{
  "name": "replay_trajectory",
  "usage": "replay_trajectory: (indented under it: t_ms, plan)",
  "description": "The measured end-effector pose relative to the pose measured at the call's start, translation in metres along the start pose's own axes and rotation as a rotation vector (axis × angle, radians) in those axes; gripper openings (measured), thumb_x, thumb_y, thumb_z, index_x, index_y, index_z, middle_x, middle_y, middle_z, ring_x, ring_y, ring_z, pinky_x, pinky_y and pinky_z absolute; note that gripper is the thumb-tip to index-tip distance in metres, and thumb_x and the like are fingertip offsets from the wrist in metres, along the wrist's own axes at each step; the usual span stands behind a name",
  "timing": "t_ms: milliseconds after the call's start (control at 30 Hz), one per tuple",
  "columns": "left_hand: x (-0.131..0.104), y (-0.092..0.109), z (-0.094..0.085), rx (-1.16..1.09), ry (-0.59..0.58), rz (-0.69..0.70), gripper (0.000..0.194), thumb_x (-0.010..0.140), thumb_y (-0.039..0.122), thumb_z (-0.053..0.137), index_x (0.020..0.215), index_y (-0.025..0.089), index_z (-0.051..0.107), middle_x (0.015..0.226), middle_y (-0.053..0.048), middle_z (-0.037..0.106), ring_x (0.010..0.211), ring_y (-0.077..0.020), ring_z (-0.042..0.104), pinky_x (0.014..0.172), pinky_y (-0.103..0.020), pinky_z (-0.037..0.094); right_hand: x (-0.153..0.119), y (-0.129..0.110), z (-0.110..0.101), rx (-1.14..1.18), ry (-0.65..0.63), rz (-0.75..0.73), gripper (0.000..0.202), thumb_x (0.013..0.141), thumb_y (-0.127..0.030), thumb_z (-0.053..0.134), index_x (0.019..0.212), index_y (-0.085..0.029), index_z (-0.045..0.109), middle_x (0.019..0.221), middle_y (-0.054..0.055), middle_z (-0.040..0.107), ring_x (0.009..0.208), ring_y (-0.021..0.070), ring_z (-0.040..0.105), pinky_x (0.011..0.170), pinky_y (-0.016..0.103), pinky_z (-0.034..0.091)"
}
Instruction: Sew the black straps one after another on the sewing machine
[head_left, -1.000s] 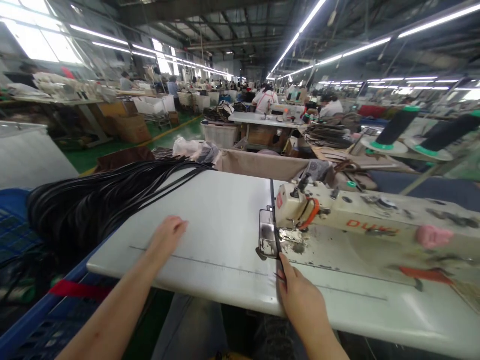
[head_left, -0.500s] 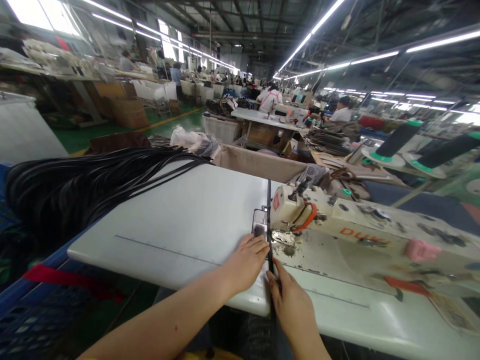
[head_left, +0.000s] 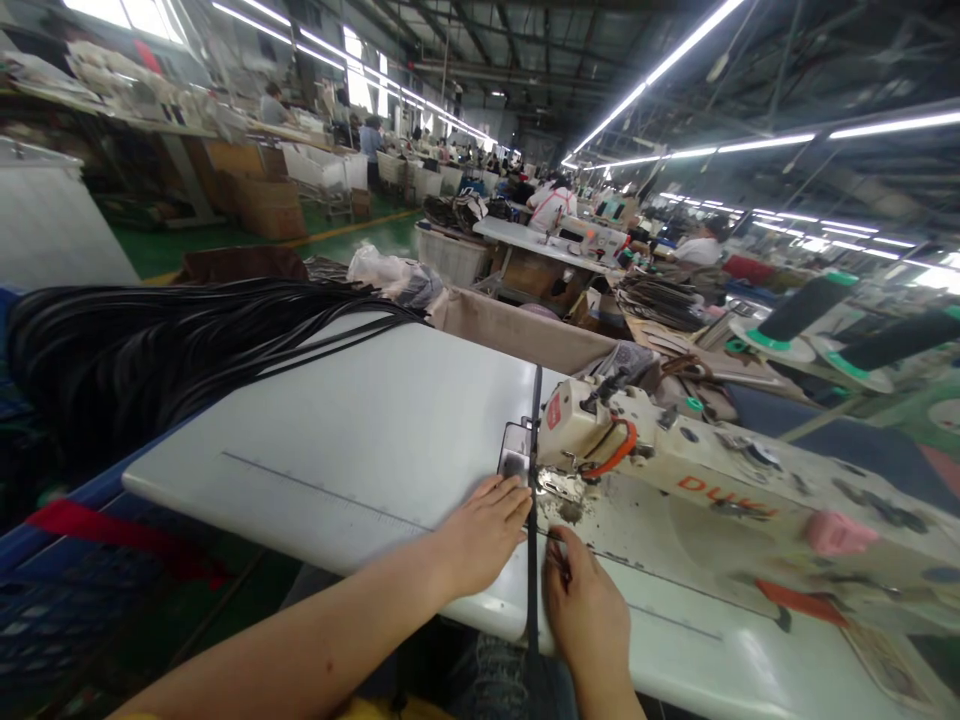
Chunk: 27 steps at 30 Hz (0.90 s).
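A long black strap [head_left: 532, 590] runs across the white sewing table [head_left: 360, 410], past the needle area of the sewing machine [head_left: 645, 450], and hangs over the front edge. My left hand [head_left: 484, 535] lies flat beside the strap, its fingers together and stretched out, the tips at the strap close to the metal plate [head_left: 515, 450]. Just right of the strap is my right hand [head_left: 589, 600], fingers curled in a pinch. Something small, dark and partly shiny shows between thumb and fingers, too hidden to name.
A thick bundle of black straps [head_left: 150, 350] drapes over the table's left side. Below it stands a blue crate [head_left: 60, 610] with a red ribbon [head_left: 124, 540]. Thread cones [head_left: 806, 310] rise at the right. Behind the table is a beige bin [head_left: 525, 335]; people work farther back.
My right hand has come off the strap and moved slightly right, its fingers now curled around something small. My left hand stays at the strap. The view has shifted a little.
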<state>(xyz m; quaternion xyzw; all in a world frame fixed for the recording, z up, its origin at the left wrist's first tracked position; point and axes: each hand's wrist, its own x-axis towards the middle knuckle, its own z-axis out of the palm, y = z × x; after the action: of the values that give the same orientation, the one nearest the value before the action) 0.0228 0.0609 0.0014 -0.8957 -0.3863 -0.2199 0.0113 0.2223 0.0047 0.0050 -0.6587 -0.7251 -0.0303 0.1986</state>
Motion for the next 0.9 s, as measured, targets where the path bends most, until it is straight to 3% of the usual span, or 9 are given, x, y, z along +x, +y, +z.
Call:
replay_trajectory:
  t_ms: [333,900]
  plan:
    - [-0.0013,-0.0027,-0.0026,-0.066,0.005,0.019,0.043,0.102,0.021,0.042,0.143,0.013,0.055,0.151,-0.009,0.057,0.144,-0.0228,0.047,0.123,-0.037,0.023,-0.0028,-0.0021,-0.0018,-0.007,0.042,-0.036,0.033,0.095,-0.021,0.046,0.123,-0.023,0.063,0.104,0.003,0.077,0.081,0.0209,0.073,0.067,0.030,0.051]
    - [-0.0046,-0.0042,-0.0027,-0.002,-0.048,0.041,0.049,0.099,0.016,0.040,0.147,0.010,0.049,0.157,-0.010,0.050,0.150,-0.0249,0.039,0.126,-0.038,0.016,-0.0057,-0.0078,-0.0045,0.012,0.095,-0.054,0.033,0.089,-0.015,0.049,0.118,-0.021,0.064,0.097,0.004,0.076,0.079,0.0199,0.070,0.068,0.029,0.047]
